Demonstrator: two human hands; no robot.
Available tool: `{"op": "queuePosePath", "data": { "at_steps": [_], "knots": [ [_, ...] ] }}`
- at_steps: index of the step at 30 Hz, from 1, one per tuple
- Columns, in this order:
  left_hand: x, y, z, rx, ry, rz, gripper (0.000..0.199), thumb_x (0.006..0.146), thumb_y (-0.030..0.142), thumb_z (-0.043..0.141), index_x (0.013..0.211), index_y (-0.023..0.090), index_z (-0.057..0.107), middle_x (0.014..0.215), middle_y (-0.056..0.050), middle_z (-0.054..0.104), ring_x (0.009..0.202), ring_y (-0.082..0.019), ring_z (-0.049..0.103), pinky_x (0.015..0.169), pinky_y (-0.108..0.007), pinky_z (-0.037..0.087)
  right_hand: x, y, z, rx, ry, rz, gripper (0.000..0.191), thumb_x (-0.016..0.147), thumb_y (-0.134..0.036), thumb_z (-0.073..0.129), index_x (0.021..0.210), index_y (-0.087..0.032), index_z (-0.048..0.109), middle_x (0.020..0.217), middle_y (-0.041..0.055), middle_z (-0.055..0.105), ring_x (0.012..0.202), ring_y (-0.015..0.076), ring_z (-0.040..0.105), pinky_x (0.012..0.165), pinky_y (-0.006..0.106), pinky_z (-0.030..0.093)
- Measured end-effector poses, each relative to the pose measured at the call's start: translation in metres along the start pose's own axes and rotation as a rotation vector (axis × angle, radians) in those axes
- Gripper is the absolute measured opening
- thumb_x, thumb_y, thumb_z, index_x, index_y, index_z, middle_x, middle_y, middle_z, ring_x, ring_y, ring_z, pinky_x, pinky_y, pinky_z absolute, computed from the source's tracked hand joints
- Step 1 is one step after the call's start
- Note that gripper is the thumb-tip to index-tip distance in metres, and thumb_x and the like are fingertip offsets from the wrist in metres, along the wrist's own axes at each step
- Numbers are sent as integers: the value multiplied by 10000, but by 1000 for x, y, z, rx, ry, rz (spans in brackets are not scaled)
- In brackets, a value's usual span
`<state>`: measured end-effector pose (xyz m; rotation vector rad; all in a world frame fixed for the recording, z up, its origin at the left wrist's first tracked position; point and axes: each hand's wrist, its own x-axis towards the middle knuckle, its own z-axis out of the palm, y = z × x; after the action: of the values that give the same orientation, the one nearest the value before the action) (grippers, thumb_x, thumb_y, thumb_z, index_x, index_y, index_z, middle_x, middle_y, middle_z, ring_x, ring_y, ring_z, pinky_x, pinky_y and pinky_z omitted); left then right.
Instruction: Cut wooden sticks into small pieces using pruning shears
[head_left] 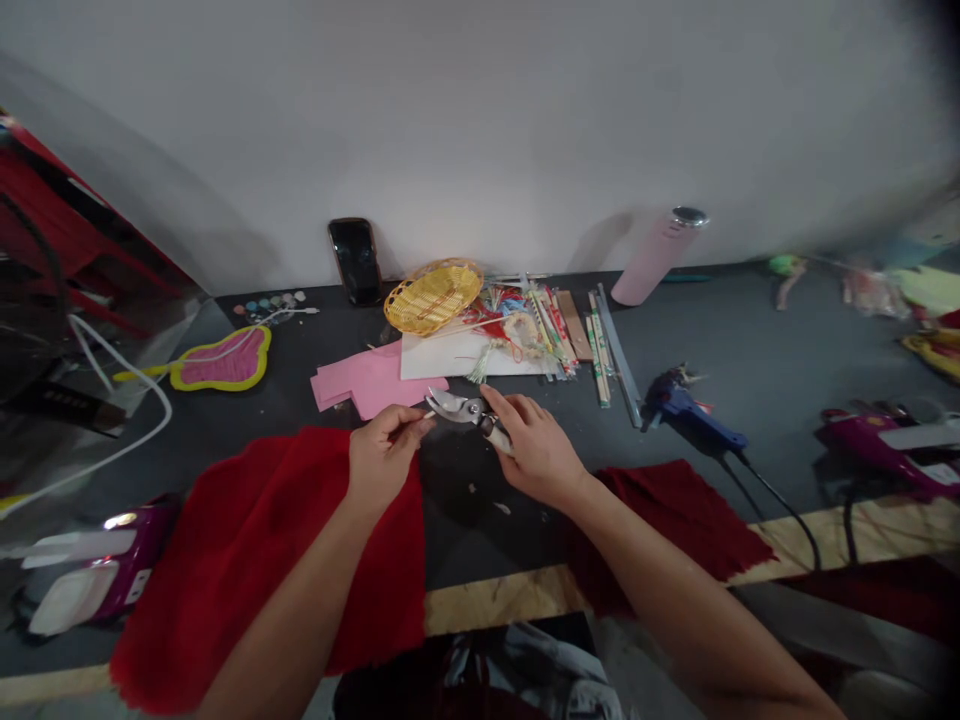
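My right hand (536,445) is wrapped round the handles of a pair of pruning shears (459,407), whose metal blades point left and stand apart. Just left of the blades, my left hand (384,450) pinches a small pale piece (430,416) between thumb and fingertips; its kind is too small to make out. The tip of that piece lies close to the shears' blades, and I cannot tell whether they touch. Behind both hands are folded pink paper (367,380) and a white sheet (431,358).
A yellow woven basket (435,297), wrapped sticks (598,360) and a leaning phone (355,260) stand behind. Red cloths (277,540) (682,520) lie at both sides. Right are a pink bottle (660,257) and a blue glue gun (694,412) with its cord.
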<state>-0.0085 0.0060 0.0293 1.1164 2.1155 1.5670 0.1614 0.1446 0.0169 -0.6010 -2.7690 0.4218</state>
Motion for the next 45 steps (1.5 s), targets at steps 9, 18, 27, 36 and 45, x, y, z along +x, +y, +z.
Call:
{"op": "queuePosePath", "data": {
  "at_steps": [9, 18, 27, 36, 45],
  "knots": [
    [0, 0, -6, -44, -112, 45, 124, 823, 258, 597, 754, 177, 661, 671, 7, 703, 655, -128, 637, 656, -216, 476, -1, 3, -3, -4, -33, -23, 740, 789, -183, 483, 1466, -204, 186, 1218, 126, 479, 1071, 265, 446, 903, 425, 399],
    [0, 0, -6, -77, -107, -7, 149, 817, 295, 607, 756, 168, 654, 656, -3, 698, 645, -128, 626, 649, -222, 473, -2, -1, -4, 24, -34, -36, 697, 777, -157, 472, 1439, -182, 253, 1121, 122, 528, 986, 238, 511, 878, 379, 426],
    [4, -4, 0, -19, -2, 19, 146, 763, 301, 673, 848, 184, 660, 814, -3, 702, 708, -119, 616, 668, -207, 477, 0, 3, 0, -21, 26, 30, 716, 773, -183, 490, 1443, -201, 236, 1149, 115, 531, 1030, 261, 502, 880, 385, 418],
    [0, -1, -3, 0, -3, -7, 111, 772, 279, 647, 757, 175, 684, 652, 13, 650, 603, -107, 560, 586, -202, 434, 0, 7, 0, -4, -32, -20, 749, 801, -204, 479, 1470, -190, 144, 1220, 138, 482, 1068, 269, 452, 889, 426, 410],
    [3, -3, -4, -132, -70, -106, 172, 739, 323, 669, 739, 152, 685, 580, 15, 602, 504, -87, 470, 501, -196, 387, 0, 4, -1, 53, -10, -34, 694, 795, -192, 483, 1440, -172, 228, 1164, 135, 515, 1049, 252, 487, 911, 401, 418]
  ]
}}
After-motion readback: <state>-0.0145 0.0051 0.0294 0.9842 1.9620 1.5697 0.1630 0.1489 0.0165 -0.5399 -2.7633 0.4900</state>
